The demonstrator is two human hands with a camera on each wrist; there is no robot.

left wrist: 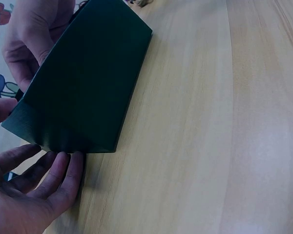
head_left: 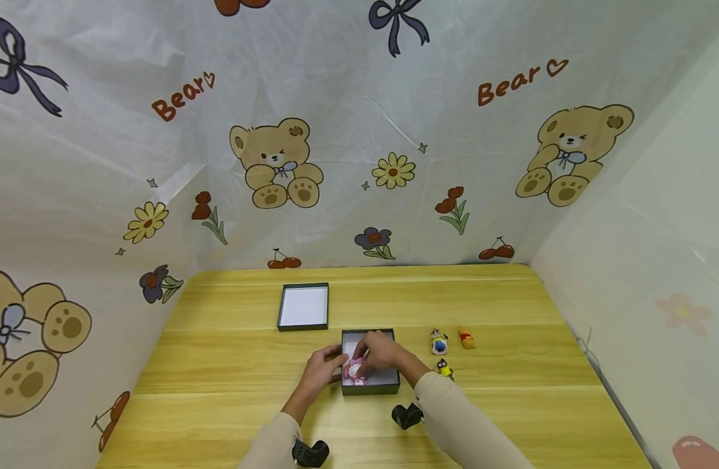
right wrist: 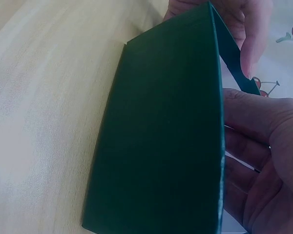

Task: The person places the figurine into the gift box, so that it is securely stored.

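An open dark green box (head_left: 370, 390) with a pale inside sits on the table. A small pink-and-white toy figure (head_left: 355, 371) lies at the left side of its interior. My left hand (head_left: 320, 370) grips the box's left wall, thumb at the rim and fingers against the outside, as the left wrist view shows. Reaching in over the right side, my right hand (head_left: 378, 350) has its fingers bent down and pinches the pink toy figure. In the right wrist view the box wall hides those fingertips from the camera.
Behind and left of the box lies a shallow dark-rimmed lid (head_left: 303, 306), white side up. To the right stand a toy figure with a blue front (head_left: 439, 342), a yellow bear figure in red (head_left: 467, 337) and a black-and-yellow figure (head_left: 445, 369). A printed curtain borders the wooden table (head_left: 219, 365).
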